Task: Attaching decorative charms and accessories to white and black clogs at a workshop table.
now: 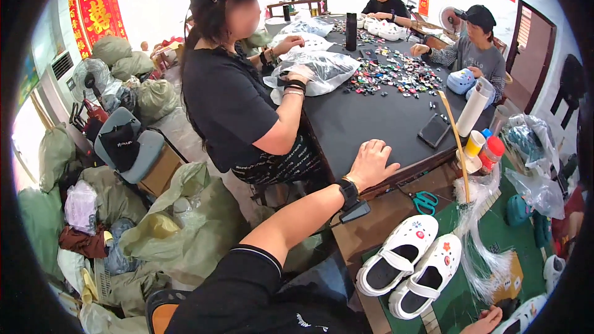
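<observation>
My left hand (371,164) lies palm down on the edge of the dark table (337,127), its fingers spread and nothing in it. At the lower right edge my right hand (484,321) shows only in part, beside a white shoe (529,316) cut off by the rim. Its fingertips are close to a black piece, and I cannot make out whether they grip anything. Between my hands, a pair of white strapped clogs (411,266) with colourful charms sits on the green work surface (445,318). Teal-handled scissors (424,203) lie just beyond them.
A bundle of clear strands (479,247) hangs by a wooden stick (455,142). Bottles (492,151), a white roll (473,108) and a phone (433,130) are nearby. Several people sit or stand around the table with loose charms (396,71). Sacks (192,222) fill the left floor.
</observation>
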Available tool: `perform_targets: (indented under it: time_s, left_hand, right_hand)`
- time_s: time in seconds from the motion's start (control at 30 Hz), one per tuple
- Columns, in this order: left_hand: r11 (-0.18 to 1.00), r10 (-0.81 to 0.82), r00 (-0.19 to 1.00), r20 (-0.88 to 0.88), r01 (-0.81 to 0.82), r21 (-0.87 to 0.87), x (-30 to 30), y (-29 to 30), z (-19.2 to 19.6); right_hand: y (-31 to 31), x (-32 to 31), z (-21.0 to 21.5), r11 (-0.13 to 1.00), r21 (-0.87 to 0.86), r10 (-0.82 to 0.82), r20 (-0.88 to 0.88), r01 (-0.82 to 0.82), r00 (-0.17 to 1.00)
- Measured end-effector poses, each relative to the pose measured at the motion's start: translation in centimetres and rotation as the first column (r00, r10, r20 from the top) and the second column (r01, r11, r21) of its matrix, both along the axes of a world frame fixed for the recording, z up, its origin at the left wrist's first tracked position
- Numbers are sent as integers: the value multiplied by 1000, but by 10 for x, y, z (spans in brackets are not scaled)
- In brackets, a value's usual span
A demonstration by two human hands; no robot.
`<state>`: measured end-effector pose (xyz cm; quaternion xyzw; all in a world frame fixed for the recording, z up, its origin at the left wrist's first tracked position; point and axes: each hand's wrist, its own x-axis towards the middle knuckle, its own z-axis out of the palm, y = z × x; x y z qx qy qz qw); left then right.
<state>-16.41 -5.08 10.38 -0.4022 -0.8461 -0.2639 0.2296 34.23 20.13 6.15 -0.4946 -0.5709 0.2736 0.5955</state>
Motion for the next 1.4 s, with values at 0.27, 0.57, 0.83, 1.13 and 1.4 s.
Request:
perform_targets:
  time_s: [0.27,0.57,0.83,1.13,1.4]
  left_hand:
    - [969,-184,977,-106,198,150,6,-12,17]
    - [619,-779,563,276,763,189,121,-42,14]
    - [625,-773,525,356,724,291,151,-49,4]
    - [679,-729,587,352,686,262,153,-71,17]
    - [664,-633,117,765,591,458,148,-114,28]
  right_hand:
    - [7,44,30,994,105,38,-255,-11,966]
    - [-123,-25,69,866,187,404,288,-465,868]
    - [-174,-75,54,291,37,769,585,-956,257]
    - [-182,-94,50,260,-51,725,670,-964,160]
    - [-156,-99,46,366,46,635,717,-930,286]
